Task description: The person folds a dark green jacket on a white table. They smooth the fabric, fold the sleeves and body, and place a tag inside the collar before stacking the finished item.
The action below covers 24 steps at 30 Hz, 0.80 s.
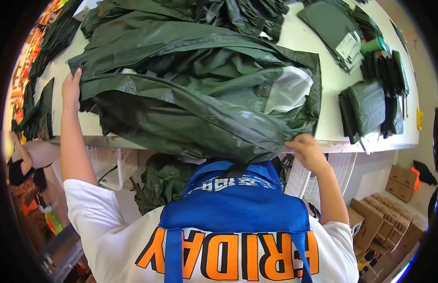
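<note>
A dark green zip-front rain jacket [195, 118] lies spread across the white table [330, 106] in front of me. Its front gapes along the zipper [174, 85], and crumpled green inner fabric shows. A pale striped patch of lining [289, 89] is visible near the jacket's right end. My left hand [72, 89] pinches the left edge of the jacket, with the thumb on top. At the near right edge, my right hand [306, 151] is closed on the jacket's fabric. The near side of the jacket hangs over the table's front edge.
More dark green garments [181, 14] are heaped at the back. On the right sit folded green bundles [365, 111] and a green roll [373, 45]. White plastic baskets [120, 165] stand below the table, cardboard boxes [388, 219] at lower right. Another person [23, 167] is at far left.
</note>
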Each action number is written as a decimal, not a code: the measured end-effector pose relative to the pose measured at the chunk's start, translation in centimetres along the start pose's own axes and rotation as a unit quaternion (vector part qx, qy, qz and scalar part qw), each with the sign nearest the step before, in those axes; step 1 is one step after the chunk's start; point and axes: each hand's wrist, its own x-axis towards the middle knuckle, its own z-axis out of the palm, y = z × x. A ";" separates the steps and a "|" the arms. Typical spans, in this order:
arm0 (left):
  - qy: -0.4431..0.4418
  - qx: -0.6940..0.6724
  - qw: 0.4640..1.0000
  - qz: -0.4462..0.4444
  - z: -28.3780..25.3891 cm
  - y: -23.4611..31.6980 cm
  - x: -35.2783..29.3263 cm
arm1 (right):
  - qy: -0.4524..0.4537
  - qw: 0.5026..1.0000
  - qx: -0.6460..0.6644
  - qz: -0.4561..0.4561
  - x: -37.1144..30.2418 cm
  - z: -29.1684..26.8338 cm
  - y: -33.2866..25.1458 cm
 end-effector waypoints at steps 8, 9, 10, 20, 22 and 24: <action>-0.024 -0.023 0.999 -0.035 0.7 -2.7 0.4 | 0.268 0.809 0.348 0.391 8.2 3.9 7.7; -0.025 -0.018 0.999 -0.044 0.5 -2.7 0.2 | 0.247 0.794 0.386 0.399 10.5 3.3 5.8; -0.030 -0.032 0.998 -0.052 0.8 -2.6 0.0 | 0.263 0.870 0.248 0.335 11.4 4.9 4.7; -0.033 0.051 0.997 -0.051 2.5 -0.1 -1.4 | 0.183 0.971 -0.010 0.152 10.5 8.0 2.0; -0.047 0.062 0.996 -0.047 1.9 -0.6 -1.0 | 0.225 0.965 0.073 0.116 10.1 7.6 2.3; -0.046 0.074 0.995 -0.053 1.7 -0.7 -1.1 | 0.283 0.925 0.202 0.154 9.7 7.2 2.5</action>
